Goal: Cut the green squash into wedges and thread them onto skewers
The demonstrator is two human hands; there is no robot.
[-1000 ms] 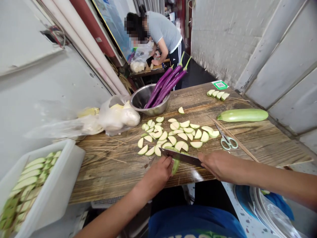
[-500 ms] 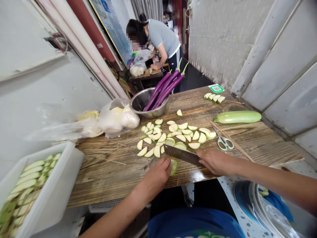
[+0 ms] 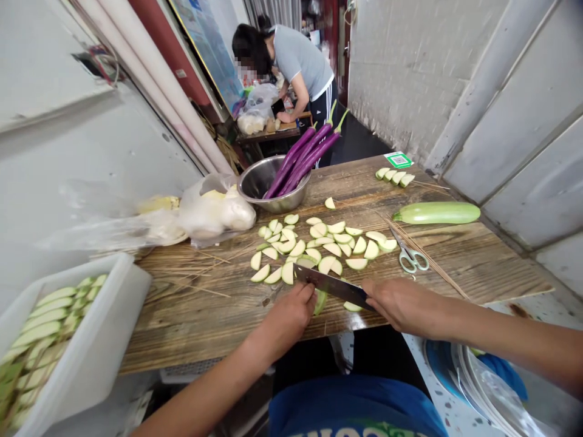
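Observation:
My right hand (image 3: 397, 304) is closed round the handle of a kitchen knife (image 3: 334, 286), whose broad blade points left. Close to the blade's tip, my left hand (image 3: 295, 311) grips a piece of zucchini (image 3: 320, 301) against the wooden table, its fingers curled and partly hiding the piece. One cut zucchini slice (image 3: 352, 306) lies under the blade near the front edge. Beyond the knife, many half-round zucchini slices (image 3: 332, 249) are scattered over the tabletop. A whole zucchini (image 3: 436, 213) rests at the right.
Green-handled scissors (image 3: 413, 260) and thin skewers (image 3: 432, 265) lie on the right. A steel bowl (image 3: 274, 205) holds purple eggplants (image 3: 306, 159); plastic bags (image 3: 217, 212) sit beside it. At left stands a white bin (image 3: 119, 303) of skewered slices. Another person (image 3: 303, 60) bends over a farther table.
The knife has shifted slightly left, its tip now over my left fingers' edge. A slice now shows beneath the blade by the right hand. The view has tilted slightly.

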